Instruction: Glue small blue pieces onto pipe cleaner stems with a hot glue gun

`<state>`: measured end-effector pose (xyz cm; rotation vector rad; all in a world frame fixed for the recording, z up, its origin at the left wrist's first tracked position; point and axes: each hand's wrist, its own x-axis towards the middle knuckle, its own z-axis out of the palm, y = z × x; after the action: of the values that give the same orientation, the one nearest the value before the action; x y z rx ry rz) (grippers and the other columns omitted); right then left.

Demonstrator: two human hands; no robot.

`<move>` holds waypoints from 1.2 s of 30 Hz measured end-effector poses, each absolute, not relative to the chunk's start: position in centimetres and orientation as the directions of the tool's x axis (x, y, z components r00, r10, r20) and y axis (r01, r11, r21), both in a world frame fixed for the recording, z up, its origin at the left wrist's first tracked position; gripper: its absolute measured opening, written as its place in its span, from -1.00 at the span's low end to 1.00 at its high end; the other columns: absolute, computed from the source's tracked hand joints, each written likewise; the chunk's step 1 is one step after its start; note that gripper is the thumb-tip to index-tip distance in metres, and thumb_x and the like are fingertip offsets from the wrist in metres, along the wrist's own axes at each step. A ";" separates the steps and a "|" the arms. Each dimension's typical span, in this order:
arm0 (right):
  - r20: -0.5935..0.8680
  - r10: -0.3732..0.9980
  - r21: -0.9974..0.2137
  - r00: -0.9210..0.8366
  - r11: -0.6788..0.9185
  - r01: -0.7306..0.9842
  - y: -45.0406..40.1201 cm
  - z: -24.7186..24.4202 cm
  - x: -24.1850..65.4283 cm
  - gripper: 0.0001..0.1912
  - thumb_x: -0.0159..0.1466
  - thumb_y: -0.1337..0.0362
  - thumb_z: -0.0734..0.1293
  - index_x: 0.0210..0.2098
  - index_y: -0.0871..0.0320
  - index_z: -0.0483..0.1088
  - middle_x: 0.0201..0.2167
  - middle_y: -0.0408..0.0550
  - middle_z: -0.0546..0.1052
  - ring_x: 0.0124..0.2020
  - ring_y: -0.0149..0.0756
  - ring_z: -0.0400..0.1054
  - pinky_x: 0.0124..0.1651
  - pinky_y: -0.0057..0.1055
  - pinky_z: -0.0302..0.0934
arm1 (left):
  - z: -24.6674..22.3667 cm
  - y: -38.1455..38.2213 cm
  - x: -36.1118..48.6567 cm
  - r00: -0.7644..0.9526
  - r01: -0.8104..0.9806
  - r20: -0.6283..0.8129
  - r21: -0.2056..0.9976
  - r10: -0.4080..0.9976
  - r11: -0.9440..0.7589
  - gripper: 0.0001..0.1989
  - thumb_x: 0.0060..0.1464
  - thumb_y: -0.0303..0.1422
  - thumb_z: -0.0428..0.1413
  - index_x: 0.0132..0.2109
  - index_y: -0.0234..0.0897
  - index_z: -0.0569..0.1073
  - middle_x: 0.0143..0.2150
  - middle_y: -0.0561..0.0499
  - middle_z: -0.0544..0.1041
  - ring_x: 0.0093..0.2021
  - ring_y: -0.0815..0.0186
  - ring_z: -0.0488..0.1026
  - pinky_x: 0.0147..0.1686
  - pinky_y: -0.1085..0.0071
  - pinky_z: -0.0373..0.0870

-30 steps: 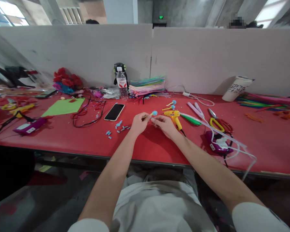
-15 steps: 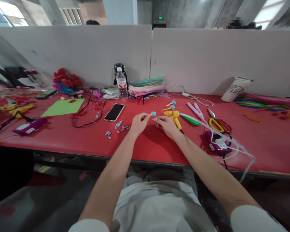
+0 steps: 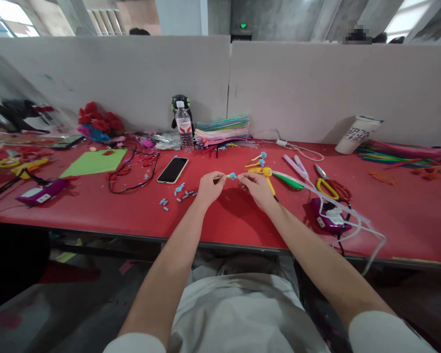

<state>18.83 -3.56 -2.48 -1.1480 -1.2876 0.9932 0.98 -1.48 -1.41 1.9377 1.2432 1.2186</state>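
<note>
My left hand (image 3: 210, 188) is closed in a pinch around the yellow stem of a small pipe-cleaner flower with a fuzzy blue head (image 3: 232, 176). From the other side my right hand (image 3: 255, 185) comes up to that head, its thumb and fingertips pinched together. A short blue pipe-cleaner piece seems to be in them, mostly hidden by the fingers. Just behind the right hand lies a yellow glue gun (image 3: 267, 171), partly covered. Two finished-looking blue flowers (image 3: 262, 159) with yellow stems rest beyond it. Several cut blue pieces (image 3: 180, 188) lie left of my left hand.
A phone (image 3: 172, 170), a water bottle (image 3: 184, 128) and a bundle of pipe cleaners (image 3: 224, 131) stand or lie farther back. To the right are scissors (image 3: 327, 185), a purple power strip (image 3: 326, 215) with cables, a green leaf shape (image 3: 288, 181) and a tilted cup (image 3: 358, 136).
My right hand has moved slightly up toward the flower, and its fingertips now meet the blue head. The left hand still grips the stem. The view has shifted slightly.
</note>
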 end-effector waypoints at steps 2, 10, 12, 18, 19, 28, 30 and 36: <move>0.182 0.981 -0.982 0.065 0.178 0.066 -3.5 -2.6 18.8 -0.69 0.10 0.01 0.36 -0.37 0.14 0.46 -0.49 -0.11 0.46 -0.50 -0.40 0.25 -0.40 -0.44 0.18 | -1.4 -1.5 1.0 0.172 0.420 0.404 0.795 0.899 -0.438 -0.82 0.12 -0.34 0.07 -0.32 -0.32 0.53 -0.37 -0.06 0.58 -0.35 0.30 0.49 -0.22 0.36 0.41; 0.250 0.966 -0.961 0.069 0.239 0.137 -3.5 -2.4 18.4 -0.65 0.14 -0.05 0.33 -0.40 0.14 0.43 -0.53 -0.11 0.41 -0.50 -0.38 0.21 -0.42 -0.43 0.13 | -1.4 -1.5 1.1 0.187 0.411 0.402 0.797 0.896 -0.443 -0.79 0.12 -0.30 0.07 -0.34 -0.32 0.53 -0.41 -0.03 0.56 -0.41 0.34 0.47 -0.31 0.41 0.37; 0.256 0.964 -0.958 0.074 0.242 0.155 -3.4 -2.4 18.3 -0.63 0.14 -0.06 0.33 -0.40 0.15 0.44 -0.54 -0.11 0.40 -0.51 -0.38 0.19 -0.44 -0.43 0.10 | -1.5 -1.5 1.1 0.192 0.410 0.399 0.797 0.897 -0.443 -0.78 0.12 -0.29 0.06 -0.34 -0.32 0.53 -0.42 -0.03 0.56 -0.42 0.34 0.46 -0.32 0.41 0.37; 0.291 0.952 -0.946 0.097 0.271 0.174 -3.1 -2.6 18.2 -0.63 0.11 -0.06 0.36 -0.42 0.16 0.45 -0.52 -0.11 0.42 -0.50 -0.38 0.21 -0.40 -0.41 0.11 | -1.6 -1.5 1.2 0.201 0.433 0.398 0.783 0.895 -0.446 -0.75 0.13 -0.26 0.06 -0.36 -0.32 0.53 -0.45 -0.03 0.55 -0.41 0.33 0.45 -0.36 0.42 0.35; 0.296 0.950 -0.945 0.099 0.276 0.178 -3.1 -2.6 18.2 -0.62 0.11 -0.06 0.36 -0.42 0.17 0.45 -0.52 -0.11 0.43 -0.49 -0.38 0.21 -0.39 -0.41 0.12 | -1.6 -1.5 1.2 0.202 0.434 0.399 0.782 0.895 -0.446 -0.75 0.13 -0.26 0.05 -0.35 -0.32 0.54 -0.45 -0.03 0.55 -0.41 0.33 0.45 -0.36 0.42 0.34; 0.317 0.943 -0.931 0.101 0.289 0.221 -2.9 -3.0 18.3 -0.62 0.12 -0.05 0.36 -0.45 0.18 0.45 -0.57 -0.13 0.41 -0.54 -0.39 0.19 -0.45 -0.42 0.08 | -1.7 -1.5 1.1 0.211 0.451 0.399 0.770 0.892 -0.451 -0.73 0.13 -0.24 0.05 -0.33 -0.33 0.54 -0.43 -0.03 0.55 -0.39 0.34 0.45 -0.36 0.45 0.33; 0.314 0.943 -0.930 0.109 0.283 0.235 -2.9 -3.0 18.3 -0.63 0.11 -0.04 0.36 -0.46 0.18 0.45 -0.57 -0.13 0.41 -0.54 -0.39 0.19 -0.45 -0.42 0.08 | -1.7 -1.5 1.1 0.214 0.450 0.401 0.769 0.891 -0.454 -0.74 0.14 -0.25 0.05 -0.34 -0.33 0.54 -0.44 -0.03 0.55 -0.40 0.35 0.45 -0.36 0.45 0.32; 0.301 0.935 -0.938 0.187 0.256 0.233 -3.1 -2.8 18.4 -0.66 0.10 -0.01 0.38 -0.50 0.16 0.38 -0.59 -0.13 0.41 -0.54 -0.38 0.24 -0.44 -0.41 0.16 | -1.4 -1.6 1.1 0.203 0.443 0.407 0.773 0.891 -0.454 -0.75 0.14 -0.27 0.06 -0.35 -0.34 0.54 -0.45 -0.02 0.54 -0.41 0.36 0.44 -0.34 0.44 0.32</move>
<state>18.36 -3.07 -2.77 -1.2346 -1.3099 0.7322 1.14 -1.62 -1.35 1.9869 1.2355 1.1860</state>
